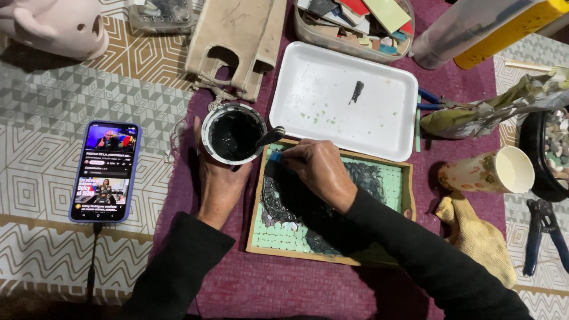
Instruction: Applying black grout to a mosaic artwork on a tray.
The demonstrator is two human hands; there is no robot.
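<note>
Mosaic tray [392,178], a wooden-framed piece set with pale green tiles and a dark central patch, is lying on the purple cloth [278,284] in the middle of the head view, just below the white foam tray [332,89]. The right hand [317,169] is resting over the tray's upper left part, its fingers pinching closed around a small tool with a blue handle [276,157], whose far end is reaching into the cup of black paste [233,134]. The left hand [219,184] is wrapping around that cup from below, gripping its side and keeping it upright just beside the tray's top left corner. Both arms are showing dark sleeves.

To the left, a phone [105,172] in a blue case is lying face up on the patterned tablecloth, its screen lit and a cable running from its lower end. Above the foam tray a clear tub of coloured tile pieces [355,24] is standing. On the right, a paper cup [489,172] is lying on its side, a yellow cloth [477,237] is sitting just below it, and blue-handled nippers [542,234] are lying near the edge.
</note>
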